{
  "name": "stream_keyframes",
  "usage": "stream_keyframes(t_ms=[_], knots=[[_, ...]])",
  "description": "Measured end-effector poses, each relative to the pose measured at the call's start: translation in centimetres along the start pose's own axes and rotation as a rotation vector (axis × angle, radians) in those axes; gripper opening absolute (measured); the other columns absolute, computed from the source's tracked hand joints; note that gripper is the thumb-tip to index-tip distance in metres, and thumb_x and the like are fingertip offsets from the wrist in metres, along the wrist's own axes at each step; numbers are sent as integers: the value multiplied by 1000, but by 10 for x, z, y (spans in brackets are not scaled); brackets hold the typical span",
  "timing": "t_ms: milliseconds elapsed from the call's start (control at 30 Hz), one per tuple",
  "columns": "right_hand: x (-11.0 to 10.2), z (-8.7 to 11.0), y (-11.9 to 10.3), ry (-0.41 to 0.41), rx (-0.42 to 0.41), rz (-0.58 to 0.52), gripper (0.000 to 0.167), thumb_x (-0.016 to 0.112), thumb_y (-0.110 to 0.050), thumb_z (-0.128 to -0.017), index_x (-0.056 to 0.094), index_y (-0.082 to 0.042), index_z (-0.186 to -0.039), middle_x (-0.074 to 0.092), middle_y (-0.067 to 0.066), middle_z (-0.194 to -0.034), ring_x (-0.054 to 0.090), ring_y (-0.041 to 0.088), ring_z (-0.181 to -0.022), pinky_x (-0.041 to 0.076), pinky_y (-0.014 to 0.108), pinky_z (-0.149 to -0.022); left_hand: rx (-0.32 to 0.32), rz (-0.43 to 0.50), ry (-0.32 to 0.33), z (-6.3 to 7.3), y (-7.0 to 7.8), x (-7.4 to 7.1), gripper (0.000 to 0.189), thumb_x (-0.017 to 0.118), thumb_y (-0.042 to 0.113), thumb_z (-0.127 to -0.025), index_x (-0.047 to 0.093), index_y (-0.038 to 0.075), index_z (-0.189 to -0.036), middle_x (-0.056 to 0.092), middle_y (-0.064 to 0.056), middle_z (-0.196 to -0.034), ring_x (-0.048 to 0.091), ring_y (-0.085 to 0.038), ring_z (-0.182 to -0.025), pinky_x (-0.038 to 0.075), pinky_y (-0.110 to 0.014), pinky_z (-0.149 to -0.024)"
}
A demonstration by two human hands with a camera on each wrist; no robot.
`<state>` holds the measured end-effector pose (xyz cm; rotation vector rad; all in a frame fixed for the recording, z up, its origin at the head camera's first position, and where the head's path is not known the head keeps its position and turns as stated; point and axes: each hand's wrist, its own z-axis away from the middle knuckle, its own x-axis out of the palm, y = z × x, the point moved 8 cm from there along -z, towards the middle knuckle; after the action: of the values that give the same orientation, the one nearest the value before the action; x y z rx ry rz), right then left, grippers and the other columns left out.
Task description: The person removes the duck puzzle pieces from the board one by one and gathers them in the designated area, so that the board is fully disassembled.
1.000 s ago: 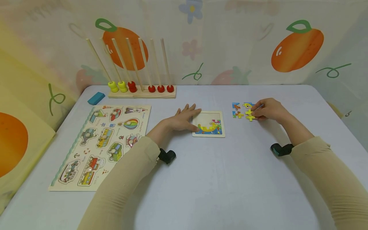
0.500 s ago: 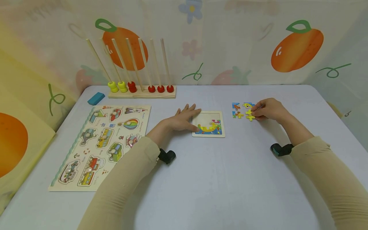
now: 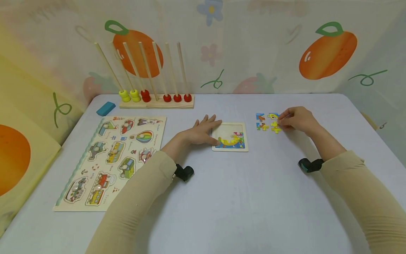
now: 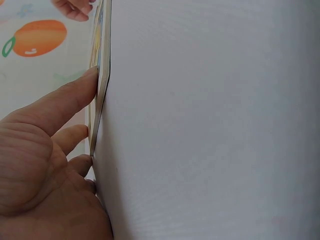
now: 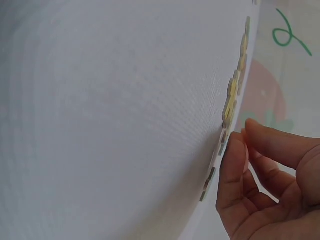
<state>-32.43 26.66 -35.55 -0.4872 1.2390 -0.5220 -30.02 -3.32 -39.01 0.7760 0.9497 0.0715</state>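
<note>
In the head view my left hand [image 3: 201, 133] lies with spread fingers at the left edge of a small wooden jigsaw tray [image 3: 230, 150]. Its thumb [image 4: 75, 97] touches the tray's edge in the left wrist view. A partly filled yellow and blue picture covers the tray's lower part. My right hand [image 3: 299, 119] is at loose jigsaw pieces [image 3: 262, 126] right of the tray. Thumb and index finger come close together in the right wrist view, beside a row of pieces [image 5: 230, 97] seen edge-on. Whether a piece is between the fingertips is hidden.
Left of the tray lies a large knob puzzle board [image 3: 95, 148] with vehicle pictures, partly under my left sleeve. Behind it are a blue block [image 3: 106, 108] and a wooden peg counter [image 3: 158, 104] with tall pegs and yellow and red beads. A printed cloth hangs at the back.
My right hand has risen slightly from where it was half a second ago, still at the loose pieces. The left hand and the tray have not moved.
</note>
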Motion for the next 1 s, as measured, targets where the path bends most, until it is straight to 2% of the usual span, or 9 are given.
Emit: stream_keyframes(t_ms=[133,333,567,1000], knots=[[-1,0,-2,37,-2,17,34,65,-23,-93,63,3,-114,61,1,-82,58,12,-71,50,19,-62,0,3,0,0,0,0,86,66,32,-89,18,21,-160,-4,-4,-170,-16,-25,-157,-14,-50,-126],[0,-1,-5,62,-4,-1,33,66,-23,-92,64,2,-113,58,-1,-82,58,8,-69,50,17,-61,-2,6,-2,0,0,0,86,66,32,-89,18,21,-160,-4,-4,-170,-16,-25,-157,-14,-50,-126],[7,2,-15,27,-29,-49,32,65,-21,-93,63,4,-114,58,-1,-81,62,5,-68,54,15,-63,3,2,-4,0,0,0,87,66,33,-90,17,21,-160,-5,-4,-170,-17,-25,-157,-14,-50,-126],[27,8,-41,-15,-94,-12,30,66,-23,-93,66,0,-113,59,-1,-80,61,10,-71,52,18,-64,6,0,-2,0,0,0,87,67,32,-89,17,20,-160,-5,-4,-170,-16,-25,-157,-14,-50,-126]])
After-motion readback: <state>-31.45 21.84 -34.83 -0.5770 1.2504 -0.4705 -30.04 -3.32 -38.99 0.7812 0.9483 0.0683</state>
